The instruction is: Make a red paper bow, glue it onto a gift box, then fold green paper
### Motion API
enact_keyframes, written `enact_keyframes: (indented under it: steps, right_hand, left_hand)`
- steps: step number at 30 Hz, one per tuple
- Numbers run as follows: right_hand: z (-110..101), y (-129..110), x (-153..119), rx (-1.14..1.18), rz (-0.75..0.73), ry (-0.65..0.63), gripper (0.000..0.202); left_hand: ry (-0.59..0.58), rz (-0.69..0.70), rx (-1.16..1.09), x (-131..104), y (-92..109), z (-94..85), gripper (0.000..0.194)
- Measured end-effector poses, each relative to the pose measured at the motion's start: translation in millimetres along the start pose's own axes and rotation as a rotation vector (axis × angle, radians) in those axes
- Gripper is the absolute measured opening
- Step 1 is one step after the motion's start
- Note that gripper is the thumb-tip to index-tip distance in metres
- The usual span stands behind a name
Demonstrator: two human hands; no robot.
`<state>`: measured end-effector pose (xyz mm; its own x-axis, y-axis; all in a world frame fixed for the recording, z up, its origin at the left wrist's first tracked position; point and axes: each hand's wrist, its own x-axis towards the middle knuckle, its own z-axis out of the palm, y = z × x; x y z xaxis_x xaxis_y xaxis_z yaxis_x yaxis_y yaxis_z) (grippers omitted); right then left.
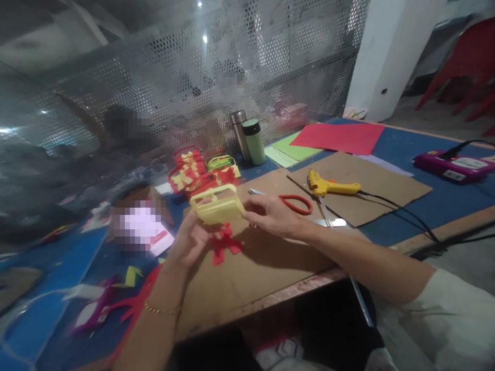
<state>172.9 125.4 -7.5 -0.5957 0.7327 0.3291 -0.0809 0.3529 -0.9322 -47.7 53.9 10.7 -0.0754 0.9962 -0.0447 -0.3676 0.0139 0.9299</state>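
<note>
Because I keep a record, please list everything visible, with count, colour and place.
Held basket: 1, yellow, picture middle
Bow: 1, red, below held basket
Other baskets: several, red, yellow, green, middle back
Bottles: 2, silver and green, back
Scissors: 1, red-handled, right of held basket
Glue gun: 1, yellow, right
Sheets: several, red, green, lilac, right back
Cardboard: at least 1, brown, front
Power strips: 2, purple, left and right
Scraps: several, yellow and red, left front
Box: 1, brown, left
Table: at least 1, blue, underneath
Screen: 1, grey, behind
Pillar: 1, white, upper right
Chair: at least 1, red, upper right
Bracelet: 1, gold, lower left
Left hand: 1, supporting held basket
Right hand: 1, gripping held basket's edge
</note>
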Motion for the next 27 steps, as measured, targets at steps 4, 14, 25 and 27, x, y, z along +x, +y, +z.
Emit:
enact_keyframes:
  steps: [4, 14, 25, 27]
  right_hand:
    - [4, -3, -4, -0.074, -0.065, -0.049, 0.012]
    - [5, 0, -6, 0.445, 0.149, -0.168, 0.034]
    - [6, -5, -7, 0.407, 0.093, -0.208, 0.029]
    - [6, -6, -7, 0.396, 0.099, -0.218, 0.028]
  left_hand:
    - [0.141, -0.04, -0.067, 7, -9, -0.4, 0.044]
    - [0.247, -0.092, -0.149, 4, -8, 9.2, 0.02]
    - [0.241, -0.094, -0.139, 4, -10, 10.4, 0.021]
    - [0.229, -0.101, -0.132, 3, -10, 10.6, 0.021]
